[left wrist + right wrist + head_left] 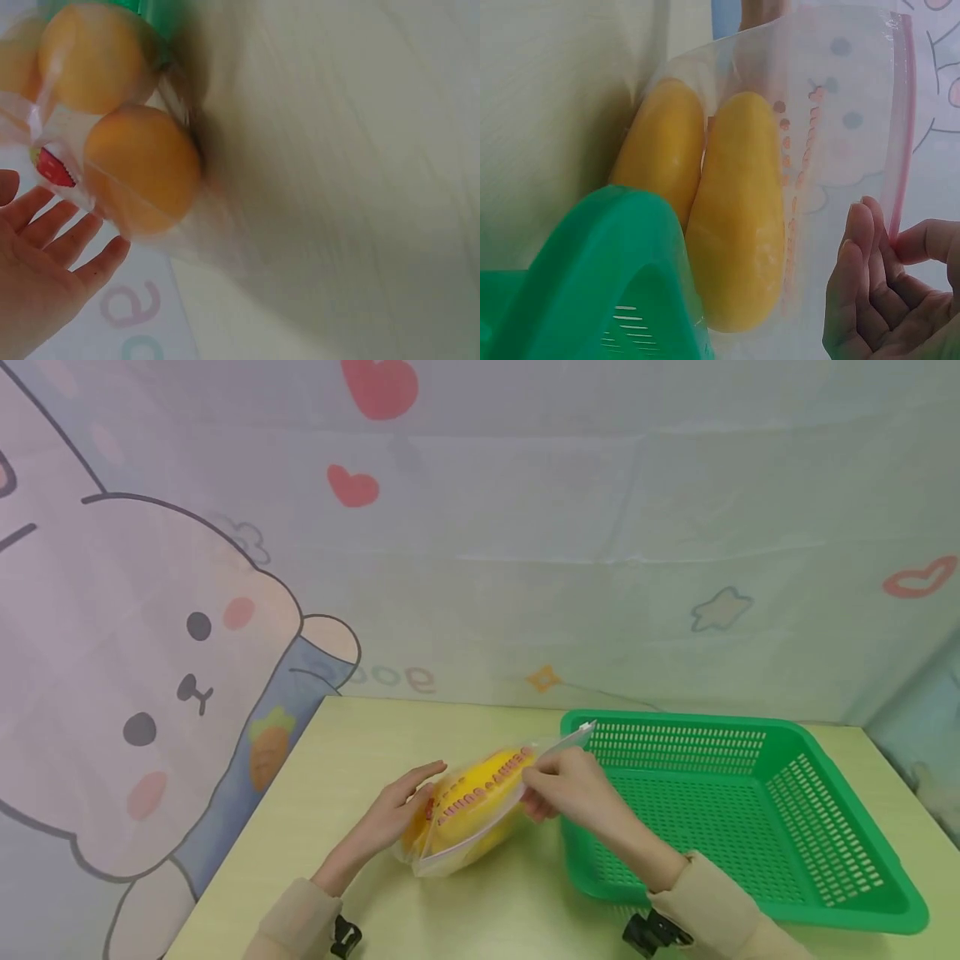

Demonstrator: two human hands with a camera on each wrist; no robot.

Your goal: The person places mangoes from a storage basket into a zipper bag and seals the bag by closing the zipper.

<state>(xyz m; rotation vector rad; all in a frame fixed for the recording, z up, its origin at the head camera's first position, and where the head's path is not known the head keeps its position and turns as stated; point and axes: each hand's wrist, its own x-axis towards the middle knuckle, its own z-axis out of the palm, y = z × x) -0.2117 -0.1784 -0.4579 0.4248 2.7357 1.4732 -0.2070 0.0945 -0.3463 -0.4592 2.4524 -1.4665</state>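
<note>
A clear zip bag (480,802) with red lettering and a pink-edged zip strip stands tilted over the table. Smooth yellow fruit-like items (739,217) fill it, long in the right wrist view; their ends (142,169) look round and orange in the left wrist view. My right hand (573,785) pinches the zip strip (904,127) between thumb and forefinger. At the bag's left end is my left hand (390,810), its fingers (75,240) spread and loosely bent against or close beside the plastic; contact is unclear.
A green perforated basket (847,810) stands on the right of the pale table (360,727), its left rim close to the bag and right hand. Behind the table hangs a printed cloth (525,527) with a cartoon rabbit.
</note>
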